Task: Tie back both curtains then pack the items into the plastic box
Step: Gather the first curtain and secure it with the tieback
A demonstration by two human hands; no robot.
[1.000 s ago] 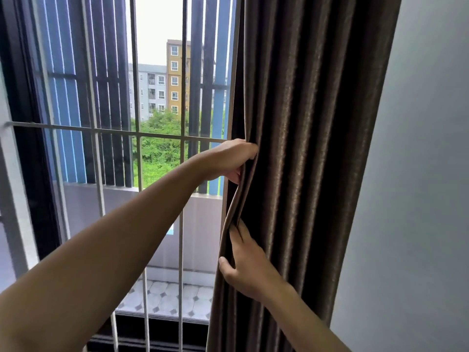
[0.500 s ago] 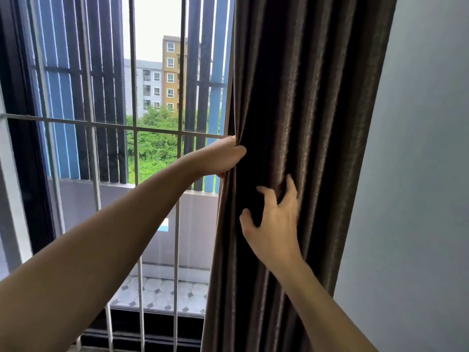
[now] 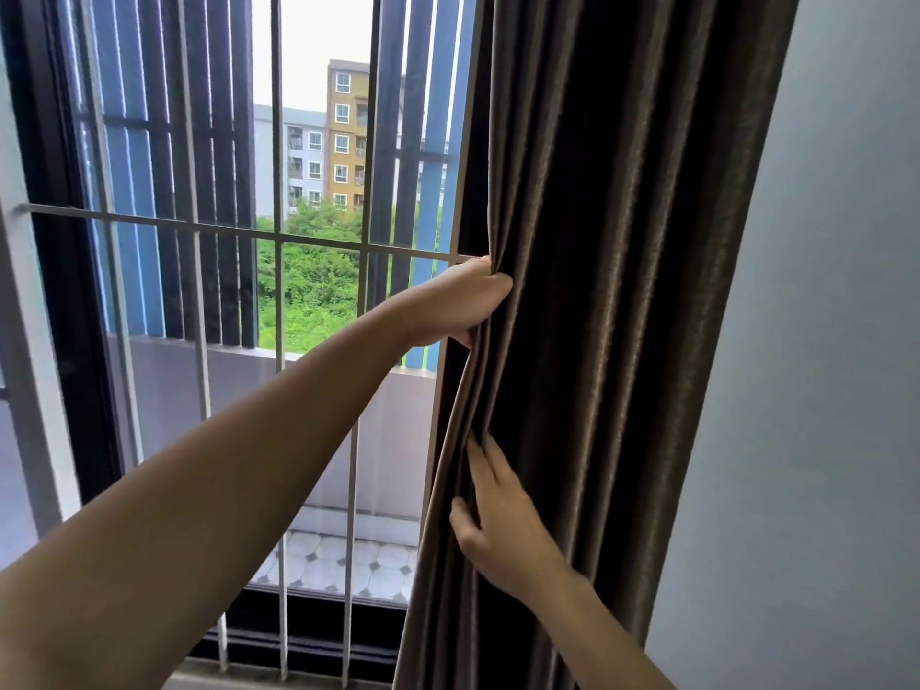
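The brown curtain hangs gathered in deep folds against the grey wall to its right, its left edge drawn clear of the window bars. Taking the curtain as the landmark, the left hand is at its left edge, about mid-height in view, with the arm reaching across in front of the bars. This hand is closed on the edge fold, fingers wrapped behind the cloth, pinching the hem. The likely reason is to keep the loose edge bunched toward the rest of the folds so that the bundle does not spread back over the glass.

The right hand is lower on the same edge, below the left one. Its fingers lie flat and partly open, slipped into a fold, with the thumb on the outer side; it touches the cloth but does not look clenched on it. I judge it is feeling along the pleats to collect them, or searching for a tie-back, though no tie or hook shows anywhere on the curtain or the wall.

Only this one curtain is in view; whether the other is already tied cannot be told. As for containers, the plastic box and the items meant for it are not visible.
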